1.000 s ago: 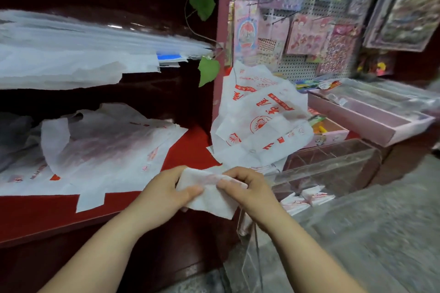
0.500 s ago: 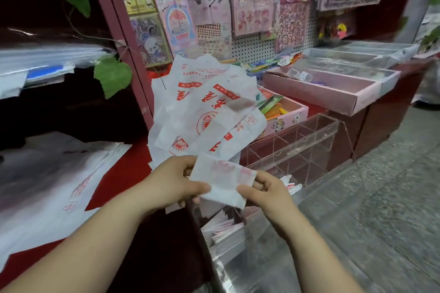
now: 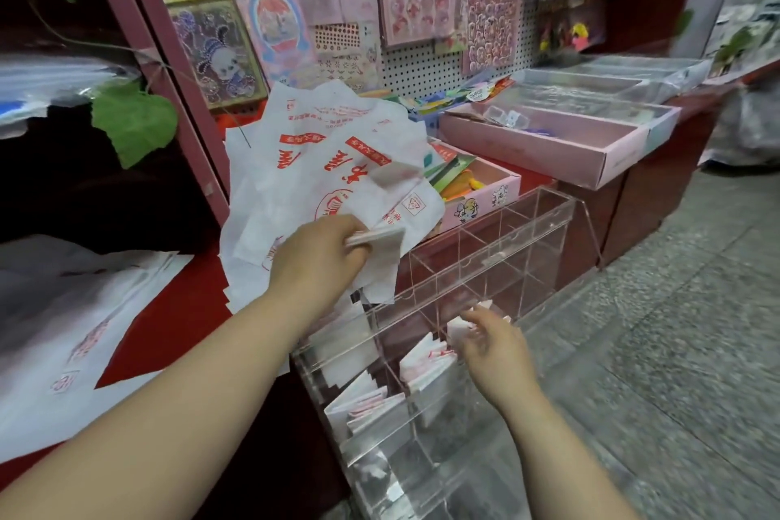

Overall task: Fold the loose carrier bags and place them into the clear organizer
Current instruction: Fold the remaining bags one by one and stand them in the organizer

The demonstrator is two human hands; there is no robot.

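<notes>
My left hand (image 3: 320, 262) grips a folded white carrier bag (image 3: 382, 258) with red print, held above the back left corner of the clear organizer (image 3: 498, 232). My right hand (image 3: 491, 344) is lower, fingers spread, at the organizer's front compartments, touching folded bags (image 3: 426, 367) stored there. More folded bags (image 3: 367, 410) fill a nearer compartment. A pile of loose white bags with red print (image 3: 320, 169) leans against the pink post behind my left hand. Other loose bags (image 3: 76, 334) lie flat on the red counter (image 3: 177, 321) at left.
Pink trays (image 3: 548, 148) of small goods and a box (image 3: 485, 190) of coloured items stand behind the organizer. A pegboard (image 3: 405, 68) with sticker sheets rises at the back. Grey stone floor (image 3: 675, 329) lies to the right. A green leaf (image 3: 135, 122) hangs at left.
My right hand let go of the folded bag and dropped to the organizer's compartments. My left hand now holds the bag alone and has lifted it. The view turned right.
</notes>
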